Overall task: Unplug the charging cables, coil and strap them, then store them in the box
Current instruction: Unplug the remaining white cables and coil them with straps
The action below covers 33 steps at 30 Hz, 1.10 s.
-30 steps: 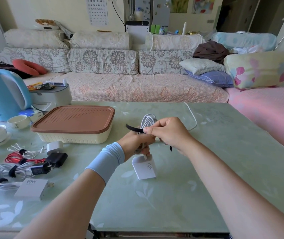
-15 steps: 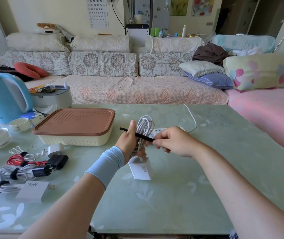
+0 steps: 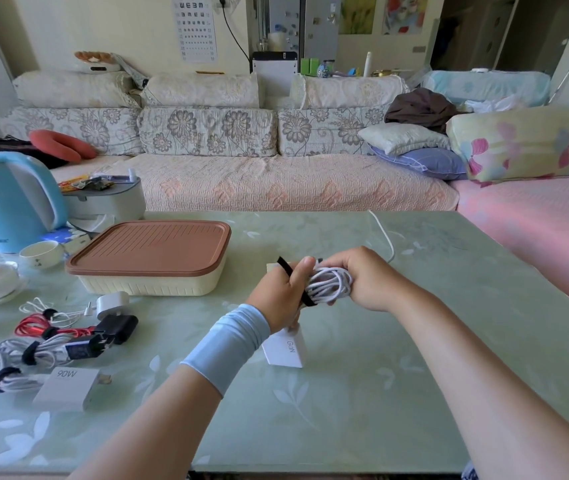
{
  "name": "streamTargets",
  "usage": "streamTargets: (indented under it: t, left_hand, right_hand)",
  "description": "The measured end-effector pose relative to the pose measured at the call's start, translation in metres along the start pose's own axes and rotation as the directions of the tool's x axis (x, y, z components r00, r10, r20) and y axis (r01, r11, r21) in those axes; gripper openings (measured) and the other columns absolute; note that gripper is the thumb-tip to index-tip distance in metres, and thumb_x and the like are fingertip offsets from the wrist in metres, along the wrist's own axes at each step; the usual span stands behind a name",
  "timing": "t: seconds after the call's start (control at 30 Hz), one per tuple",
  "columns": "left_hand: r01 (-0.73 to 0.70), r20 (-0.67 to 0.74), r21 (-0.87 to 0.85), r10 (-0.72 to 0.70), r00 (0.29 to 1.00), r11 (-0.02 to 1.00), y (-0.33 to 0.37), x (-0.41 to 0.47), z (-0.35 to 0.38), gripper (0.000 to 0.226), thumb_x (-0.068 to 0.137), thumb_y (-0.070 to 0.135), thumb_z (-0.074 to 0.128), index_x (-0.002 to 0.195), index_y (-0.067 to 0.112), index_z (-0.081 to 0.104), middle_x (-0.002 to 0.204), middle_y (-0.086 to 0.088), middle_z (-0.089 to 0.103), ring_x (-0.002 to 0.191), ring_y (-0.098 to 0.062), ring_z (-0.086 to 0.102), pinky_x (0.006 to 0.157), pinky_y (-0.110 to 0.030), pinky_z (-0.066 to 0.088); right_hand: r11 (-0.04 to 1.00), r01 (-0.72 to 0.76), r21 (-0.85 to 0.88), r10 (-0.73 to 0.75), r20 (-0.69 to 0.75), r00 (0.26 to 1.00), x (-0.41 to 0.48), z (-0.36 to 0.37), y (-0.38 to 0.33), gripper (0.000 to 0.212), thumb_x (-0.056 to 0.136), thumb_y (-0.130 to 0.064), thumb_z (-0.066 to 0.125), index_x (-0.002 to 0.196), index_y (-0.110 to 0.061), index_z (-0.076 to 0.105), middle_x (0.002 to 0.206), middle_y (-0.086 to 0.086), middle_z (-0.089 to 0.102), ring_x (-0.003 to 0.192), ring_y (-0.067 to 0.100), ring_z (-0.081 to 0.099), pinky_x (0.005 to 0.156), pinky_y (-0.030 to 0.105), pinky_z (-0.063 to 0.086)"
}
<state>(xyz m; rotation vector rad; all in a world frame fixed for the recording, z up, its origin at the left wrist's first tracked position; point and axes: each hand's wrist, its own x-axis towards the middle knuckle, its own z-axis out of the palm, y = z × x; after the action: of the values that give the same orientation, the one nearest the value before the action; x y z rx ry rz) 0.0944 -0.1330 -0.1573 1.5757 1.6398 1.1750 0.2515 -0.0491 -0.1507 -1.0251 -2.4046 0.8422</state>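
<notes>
A coiled white cable is held above the green table between both hands. My left hand grips the coil's left side, its thumb pressing a black strap that runs across the coil. My right hand curls round the coil's right side. A white charger block hangs from the cable below my left hand and touches the table. The cream box with a brown lid stands shut to the left.
Strapped cables and chargers lie at the left: a red cable, black plugs, white coils and a 90W adapter. A blue kettle and cups stand behind. A white cord trails over the far edge.
The coil has tipped from upright to lying sideways. My right hand let go of the strap end and now wraps round the coil; my left thumb holds the strap.
</notes>
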Motion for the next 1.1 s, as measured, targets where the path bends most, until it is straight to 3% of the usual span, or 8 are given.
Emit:
streamTargets:
  t: [0.13, 0.27, 0.53, 0.73, 0.87, 0.97, 1.03, 1.1]
  left_hand:
    - [0.008, 0.01, 0.02, -0.008, 1.0, 1.0, 0.002, 0.002, 0.001, 0.043, 0.102, 0.048, 0.029, 0.085, 0.025, 0.061, 0.041, 0.004, 0.049, 0.039, -0.016, 0.048, 0.045, -0.026, 0.036]
    - [-0.018, -0.038, 0.138, 0.023, 0.999, 0.99, 0.003, 0.003, -0.004, 0.045, 0.102, 0.044, 0.029, 0.106, 0.018, 0.065, 0.055, 0.003, 0.055, 0.056, -0.023, 0.052, 0.062, -0.032, 0.044]
    - [0.182, -0.138, 0.109, -0.166, 0.976, 0.977, 0.008, 0.0, -0.002, 0.061, 0.099, 0.056, 0.024, 0.083, 0.006, 0.056, 0.065, -0.016, 0.063, 0.04, -0.025, 0.06, 0.044, -0.025, 0.047]
    - [0.073, -0.327, 0.027, -0.06, 0.943, 0.997, 0.004, 0.003, 0.002, 0.044, 0.101, 0.04, 0.034, 0.087, 0.003, 0.053, 0.087, -0.017, 0.059, 0.068, -0.037, 0.063, 0.045, -0.045, 0.056]
    - [0.142, -0.264, 0.019, -0.133, 0.955, 0.99, 0.005, 0.003, -0.002, 0.048, 0.1, 0.047, 0.035, 0.075, 0.011, 0.054, 0.074, -0.014, 0.061, 0.058, -0.036, 0.064, 0.039, -0.034, 0.051]
    - [0.22, -0.269, 0.025, -0.205, 0.941, 0.975, 0.001, 0.007, -0.004, 0.06, 0.099, 0.053, 0.031, 0.068, 0.005, 0.048, 0.063, -0.013, 0.059, 0.051, -0.032, 0.063, 0.044, -0.029, 0.047]
    - [0.24, -0.257, -0.022, -0.237, 0.937, 0.971, 0.0, 0.011, -0.005, 0.061, 0.099, 0.054, 0.03, 0.065, 0.006, 0.047, 0.06, -0.012, 0.058, 0.046, -0.029, 0.061, 0.046, -0.029, 0.046]
    - [0.268, -0.21, -0.062, -0.275, 0.938, 0.961, 0.001, 0.013, -0.007, 0.062, 0.099, 0.054, 0.028, 0.069, 0.005, 0.05, 0.058, -0.012, 0.058, 0.04, -0.026, 0.058, 0.043, -0.026, 0.042]
  right_hand:
    - [0.935, -0.017, 0.355, 0.034, -0.04, 0.999, -0.003, -0.005, -0.012, 0.033, 0.091, -0.001, 0.056, 0.108, -0.019, 0.077, 0.103, 0.002, 0.076, 0.101, 0.015, 0.071, 0.096, 0.038, 0.053]
    - [0.72, -0.244, 0.65, 0.164, 0.182, 0.969, -0.007, -0.017, -0.02, 0.053, 0.088, -0.038, 0.038, 0.117, -0.009, 0.072, 0.114, 0.014, 0.072, 0.118, 0.035, 0.062, 0.109, 0.048, 0.042]
    - [0.906, -0.227, 0.358, 0.328, -0.254, 0.91, -0.001, 0.017, -0.041, 0.019, 0.074, -0.031, 0.071, 0.091, -0.033, 0.077, 0.084, -0.011, 0.076, 0.086, 0.013, 0.073, 0.085, 0.034, 0.059]
    - [0.961, -0.164, 0.223, 0.243, -0.396, 0.886, -0.006, 0.02, -0.053, 0.038, 0.082, -0.018, 0.071, 0.118, -0.029, 0.071, 0.084, -0.009, 0.076, 0.069, 0.003, 0.067, 0.058, 0.017, 0.052]
    - [0.984, -0.152, 0.096, 0.179, -0.428, 0.886, -0.012, 0.025, -0.056, 0.021, 0.081, -0.016, 0.073, 0.101, -0.024, 0.078, 0.085, -0.003, 0.077, 0.083, 0.012, 0.07, 0.084, 0.031, 0.055]
    - [0.987, -0.09, -0.131, 0.02, -0.464, 0.886, -0.014, 0.035, -0.057, 0.014, 0.086, -0.017, 0.069, 0.09, -0.025, 0.08, 0.084, -0.001, 0.076, 0.09, 0.02, 0.065, 0.117, 0.046, 0.027]
    - [0.957, -0.012, -0.29, -0.138, -0.492, 0.86, -0.011, 0.038, -0.059, 0.017, 0.084, -0.013, 0.068, 0.088, -0.025, 0.079, 0.081, -0.001, 0.073, 0.096, 0.022, 0.06, 0.118, 0.055, 0.016]
    - [0.957, 0.064, -0.283, -0.194, -0.459, 0.867, -0.013, 0.038, -0.063, 0.017, 0.083, -0.01, 0.068, 0.085, -0.023, 0.078, 0.08, -0.002, 0.073, 0.091, 0.024, 0.061, 0.107, 0.052, 0.037]
